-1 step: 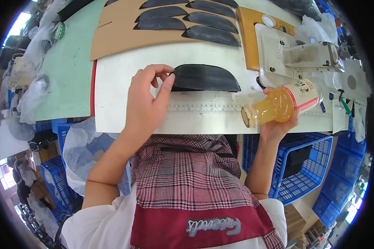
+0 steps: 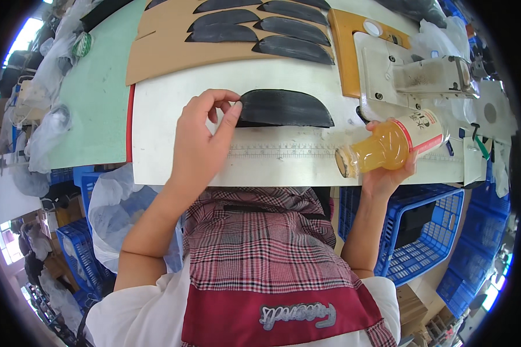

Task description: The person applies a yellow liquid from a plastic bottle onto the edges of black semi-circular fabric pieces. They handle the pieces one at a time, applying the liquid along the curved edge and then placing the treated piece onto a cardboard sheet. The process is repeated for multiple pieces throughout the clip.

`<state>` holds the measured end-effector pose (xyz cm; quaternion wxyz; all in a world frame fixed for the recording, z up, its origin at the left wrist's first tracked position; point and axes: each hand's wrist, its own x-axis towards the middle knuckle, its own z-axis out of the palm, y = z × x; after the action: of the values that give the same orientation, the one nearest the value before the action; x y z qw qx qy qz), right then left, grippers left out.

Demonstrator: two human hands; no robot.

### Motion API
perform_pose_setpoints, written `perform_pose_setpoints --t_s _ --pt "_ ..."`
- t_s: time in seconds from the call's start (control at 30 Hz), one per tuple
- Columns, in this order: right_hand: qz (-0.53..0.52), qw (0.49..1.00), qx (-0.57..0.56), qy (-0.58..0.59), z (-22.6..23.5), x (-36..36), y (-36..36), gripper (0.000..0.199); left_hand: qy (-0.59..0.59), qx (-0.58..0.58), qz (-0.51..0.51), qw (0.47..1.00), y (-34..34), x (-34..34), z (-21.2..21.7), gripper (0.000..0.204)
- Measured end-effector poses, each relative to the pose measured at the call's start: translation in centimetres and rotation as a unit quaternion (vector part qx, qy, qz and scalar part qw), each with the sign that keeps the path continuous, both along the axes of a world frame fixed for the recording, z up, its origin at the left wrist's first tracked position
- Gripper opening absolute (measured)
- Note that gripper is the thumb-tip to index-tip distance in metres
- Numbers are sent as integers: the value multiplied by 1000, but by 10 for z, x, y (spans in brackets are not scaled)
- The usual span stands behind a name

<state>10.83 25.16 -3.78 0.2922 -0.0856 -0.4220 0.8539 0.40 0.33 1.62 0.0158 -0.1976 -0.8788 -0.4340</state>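
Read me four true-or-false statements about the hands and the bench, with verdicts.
1. The left hand grasps the black curved piece at its left end. True.
2. The right hand holds a blue basket. False: it holds a bottle of yellowish liquid.
3. Several similar black pieces lie on brown cardboard. True.
4. The ruler scale runs beyond the curved piece's far side. False: it runs along the near side.
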Motion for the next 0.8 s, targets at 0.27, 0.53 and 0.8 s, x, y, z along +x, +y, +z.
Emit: perform_pose_setpoints --t_s 0.27,0.53,0.8 --pt "26 1000 -15 9 2 0 -3 67 -5 -43 3 999 0 -1 16 12" --pt "33 999 -15 18 3 0 -4 68 -97 -24 8 995 -3 -5 19 12" --pt "30 999 10 10 0 1 -1 68 -129 75 3 989 -7 -9 16 15"
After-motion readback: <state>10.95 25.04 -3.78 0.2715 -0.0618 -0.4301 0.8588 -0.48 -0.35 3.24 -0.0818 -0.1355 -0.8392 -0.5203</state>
